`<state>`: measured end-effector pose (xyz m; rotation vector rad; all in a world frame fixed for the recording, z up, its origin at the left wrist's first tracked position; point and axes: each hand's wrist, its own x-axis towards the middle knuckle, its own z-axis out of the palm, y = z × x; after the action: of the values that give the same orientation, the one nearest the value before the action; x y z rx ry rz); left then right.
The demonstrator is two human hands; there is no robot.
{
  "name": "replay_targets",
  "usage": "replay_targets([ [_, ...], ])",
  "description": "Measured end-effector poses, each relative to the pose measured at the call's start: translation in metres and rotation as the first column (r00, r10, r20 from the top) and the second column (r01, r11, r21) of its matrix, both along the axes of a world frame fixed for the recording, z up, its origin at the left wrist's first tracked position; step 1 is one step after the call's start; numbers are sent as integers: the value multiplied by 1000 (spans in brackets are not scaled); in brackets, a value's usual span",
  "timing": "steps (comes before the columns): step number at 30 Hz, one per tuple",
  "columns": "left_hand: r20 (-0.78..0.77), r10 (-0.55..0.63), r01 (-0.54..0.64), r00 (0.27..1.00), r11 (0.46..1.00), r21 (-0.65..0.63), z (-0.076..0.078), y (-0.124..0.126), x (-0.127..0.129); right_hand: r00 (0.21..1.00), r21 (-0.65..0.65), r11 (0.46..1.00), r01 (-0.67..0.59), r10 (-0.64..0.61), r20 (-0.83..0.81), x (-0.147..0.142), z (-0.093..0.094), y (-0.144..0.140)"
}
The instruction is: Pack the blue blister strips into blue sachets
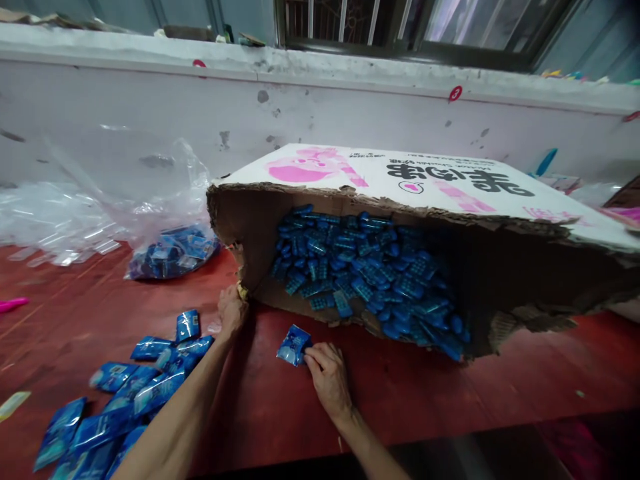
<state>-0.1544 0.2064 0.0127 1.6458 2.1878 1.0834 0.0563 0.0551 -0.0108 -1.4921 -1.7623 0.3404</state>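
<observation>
A large cardboard box (400,177) lies on its side on the red table, its torn mouth facing me and full of several small blue packets (370,267). My left hand (231,312) grips the box's lower left corner. My right hand (327,377) rests on the table in front of the box and pinches one blue packet (294,345) by its edge. Left of my left arm lies a loose spread of blue packets (125,393).
A clear plastic bag (170,250) holding more blue packets sits by the wall at the left, with empty clear bags (50,220) beside it. A pink object (13,305) lies at the far left edge. A white wall (320,113) runs behind the table (450,387).
</observation>
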Motion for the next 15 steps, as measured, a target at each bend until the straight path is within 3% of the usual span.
replay_targets([
  [4,69,34,-38,997,997,64,1,-47,25,997,30,997,72,-72,-15,6,6,0],
  [7,213,-107,104,971,994,25,-6,-105,55,996,19,996,85,-85,26,7,14,-3],
  [8,465,-184,221,866,975,-27,-9,-122,66,996,14,997,80,-81,49,5,18,-5],
  [9,683,-193,334,704,939,-79,-11,-137,75,995,11,997,75,-75,69,3,21,-7],
  [10,810,-125,363,574,925,-114,-13,-148,84,994,11,998,67,-68,86,-1,24,-9],
  [12,929,33,328,368,931,-163,-15,-159,95,993,16,998,53,-54,109,-8,28,-14],
  [15,967,149,277,206,939,-204,-15,-159,97,994,15,1000,20,-22,103,-14,28,-19],
])
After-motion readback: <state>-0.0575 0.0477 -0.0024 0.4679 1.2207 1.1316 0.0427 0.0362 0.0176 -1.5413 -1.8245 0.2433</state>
